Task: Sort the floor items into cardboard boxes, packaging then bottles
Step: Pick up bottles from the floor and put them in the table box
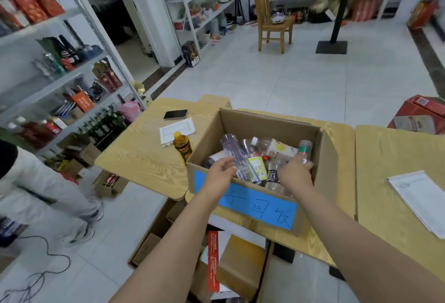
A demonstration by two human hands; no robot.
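Note:
A cardboard box (pixel 322 158) with a blue label stands on the wooden table (pixel 144 153) and holds several empty plastic bottles. My left hand (pixel 220 175) hovers over its near rim with fingers loosely curled, just beside a clear bottle (pixel 234 153) that leans in the box; whether it touches the bottle is unclear. My right hand (pixel 296 172) reaches into the box and grips a clear bottle with a green band (pixel 304 150). Below the table a second open cardboard box (pixel 154 230) on the floor holds packaging, including a white and red carton (pixel 214 261).
An orange-capped bottle (pixel 182 145), a phone (pixel 175 114) and a paper sheet (pixel 177 130) lie on the table left of the box. Papers (pixel 419 196) lie on the right table. Another person's legs (pixel 48 189) stand at left by the shelves. A cable (pixel 48 264) runs over the floor.

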